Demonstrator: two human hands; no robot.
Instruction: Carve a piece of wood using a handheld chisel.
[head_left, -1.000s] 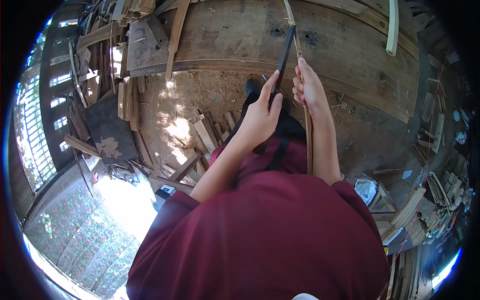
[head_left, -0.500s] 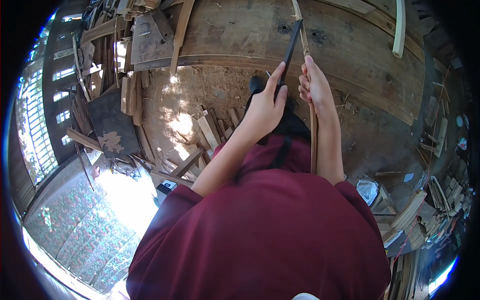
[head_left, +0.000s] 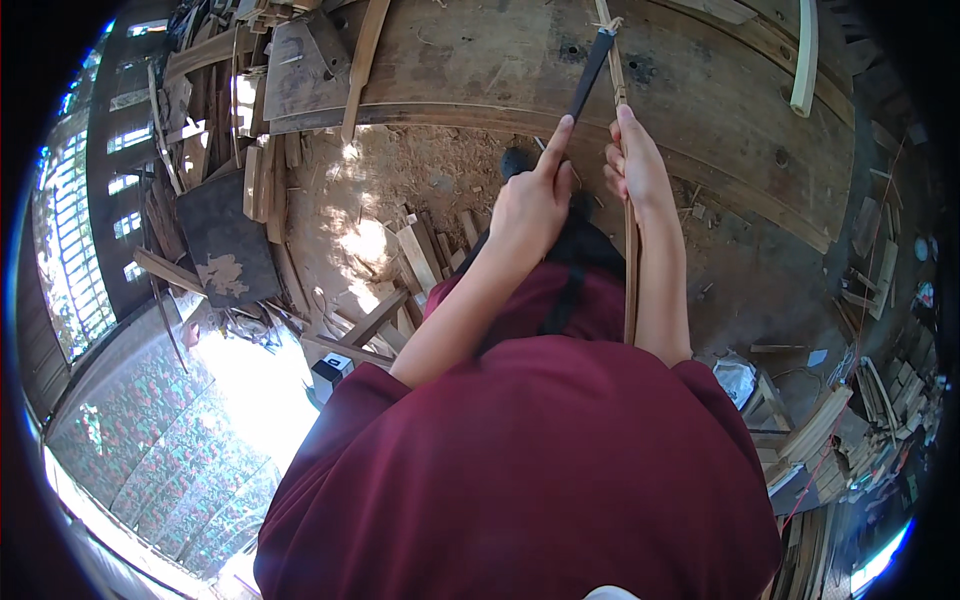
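Best keeping the left hand [head_left: 528,205] tight on the dark-bladed knife [head_left: 588,75], index finger along its spine, right hand [head_left: 636,165] gripping the thin bamboo strip [head_left: 630,270] close beside it, easing along the split.

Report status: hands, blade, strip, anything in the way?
Left hand grips dark blade. Right hand holds thin wooden strip. Scrap wood lies clear, lower left.

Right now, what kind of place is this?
Likely a rough, open-sided woodworking shed. Offcuts and wood scraps litter a dirt floor with shavings, a worn plank workbench fills the far side, and the left hand works a dark blade along a thin wooden strip held by the right hand.
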